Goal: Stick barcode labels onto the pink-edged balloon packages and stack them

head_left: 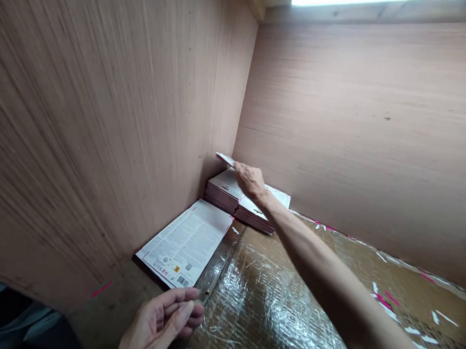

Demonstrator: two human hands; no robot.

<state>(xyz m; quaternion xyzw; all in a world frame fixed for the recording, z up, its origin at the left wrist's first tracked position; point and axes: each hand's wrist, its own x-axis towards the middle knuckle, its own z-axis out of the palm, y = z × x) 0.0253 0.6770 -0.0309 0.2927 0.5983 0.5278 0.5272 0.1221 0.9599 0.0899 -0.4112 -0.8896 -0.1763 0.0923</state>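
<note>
My right hand (249, 182) grips a thin white card piece (225, 158) by its edge, above stacks in the far corner. Below it, a left stack (221, 192) of white printed cards stands against the wooden wall, touching a second stack (254, 218) on its right. Nearer to me lies a large printed white sheet (188, 243) with a barcode and small symbols, on a dark-edged pile. My left hand (167, 319) hovers by its near corner, palm turned up, fingers curled and the thumb close to them. Nothing shows in it.
Plywood walls rise on the left (121, 108) and at the back (360, 125). Cardboard under shiny clear film (259, 304) covers the surface on the right. White and pink scraps (386, 299) lie along its back edge. A dark plastic-covered item (19, 319) sits at lower left.
</note>
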